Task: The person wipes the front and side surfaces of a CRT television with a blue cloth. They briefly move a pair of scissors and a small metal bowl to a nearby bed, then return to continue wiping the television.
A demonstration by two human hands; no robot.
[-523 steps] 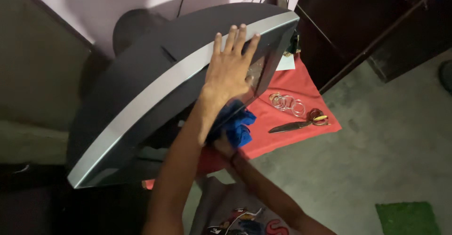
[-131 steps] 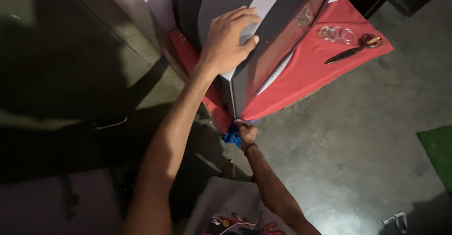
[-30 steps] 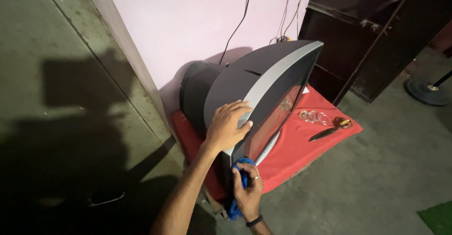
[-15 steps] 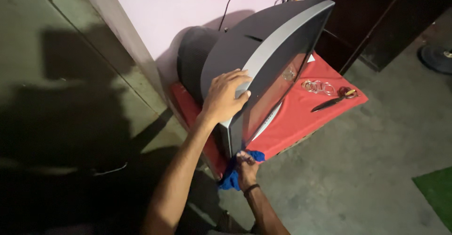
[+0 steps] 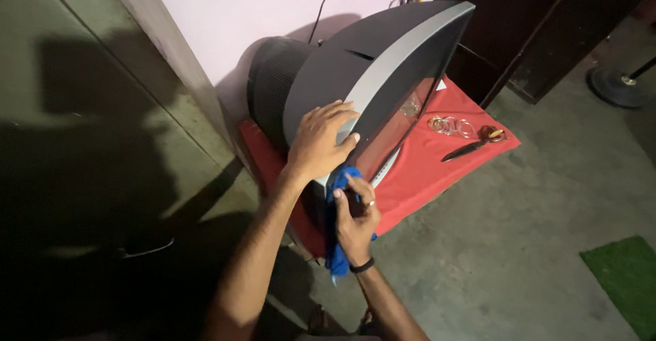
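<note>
A bulky grey tube television [image 5: 355, 74] stands tilted on a low surface covered with a red cloth [image 5: 437, 163]. My left hand [image 5: 320, 139] lies flat on the set's near corner, fingers spread over the silver frame. Just below it, my right hand [image 5: 355, 214] presses a blue rag [image 5: 336, 245] against the lower corner of the frame, next to the glass screen [image 5: 400, 126]. A ring and a dark wristband show on that hand.
Scissors [image 5: 471, 146] and a few clear bangles [image 5: 449, 124] lie on the red cloth right of the set. Cables run up the pink wall [image 5: 225, 20]. A dark cabinet [image 5: 547, 20] stands at right, a round stand base [image 5: 615, 85] and a green mat [image 5: 625, 279] on the concrete floor.
My right hand with the blue rag has moved up from under the set's corner onto the lower frame beside the screen. My left hand stays on the corner.
</note>
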